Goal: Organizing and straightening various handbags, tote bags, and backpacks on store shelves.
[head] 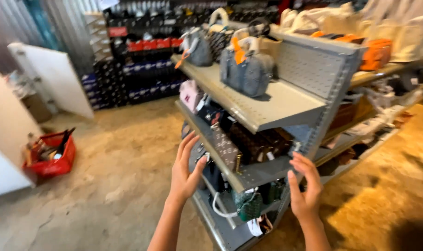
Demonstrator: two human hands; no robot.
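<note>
Left hand: the left hand (186, 169) is raised with fingers spread wide, holding nothing, just beside the front edge of the middle shelf (248, 175).
Right hand: the right hand (304, 186) is open too, fingers loosely curled, empty, near the shelf's end corner.
Brown bag: a patterned brown bag (253, 144) lies on that shelf between the hands.
Top shelf: a grey handbag (246, 69) stands upright.
Floor: a red basket (51, 155) sits well apart, to the left.

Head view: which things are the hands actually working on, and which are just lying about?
In hand:
- left hand, open, by the dark patterned bags
- right hand, open, at the middle shelf corner

Lying about:
- grey handbag on top shelf
- green bag lower down
- red basket on floor
- orange bag
</note>
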